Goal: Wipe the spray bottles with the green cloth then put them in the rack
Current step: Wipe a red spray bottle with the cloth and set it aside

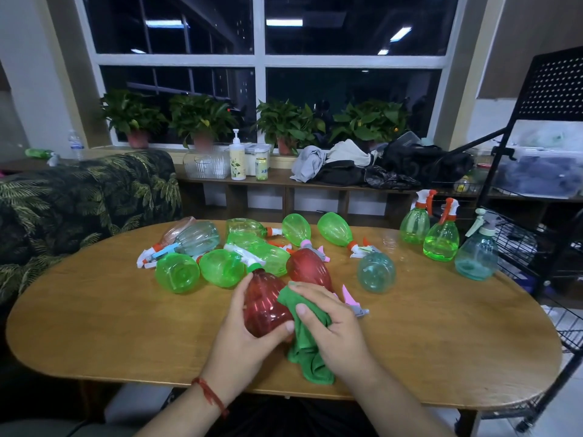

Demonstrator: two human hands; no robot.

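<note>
A red translucent plastic spray bottle sits at the near middle of the oval wooden tabletop, directly in front of the person. Whether it rests on the wood or is lifted just clear of it cannot be told. Its long axis runs away from the person, leaning slightly left at the far end. The rounded base faces the near edge, and the neck, with its green collar and white trigger head, points toward the windows.

The left hand cups the bottle from the left. Its grip is curled round the body, with the thumb on the base and the fingers along the far left flank. The right hand has its grip bunched on a crumpled green cloth, pinching it between thumb and fingers and pressing it against the bottle's right side. The cloth's loose end trails down onto the tabletop near the edge.

Just beyond the hands, other bottles lie on their sides in a cluster: several green spray bottles, a second red bottle and a pale teal bottle. At the right end, two upright green bottles and an upright teal bottle stand beside the black wire rack.
</note>
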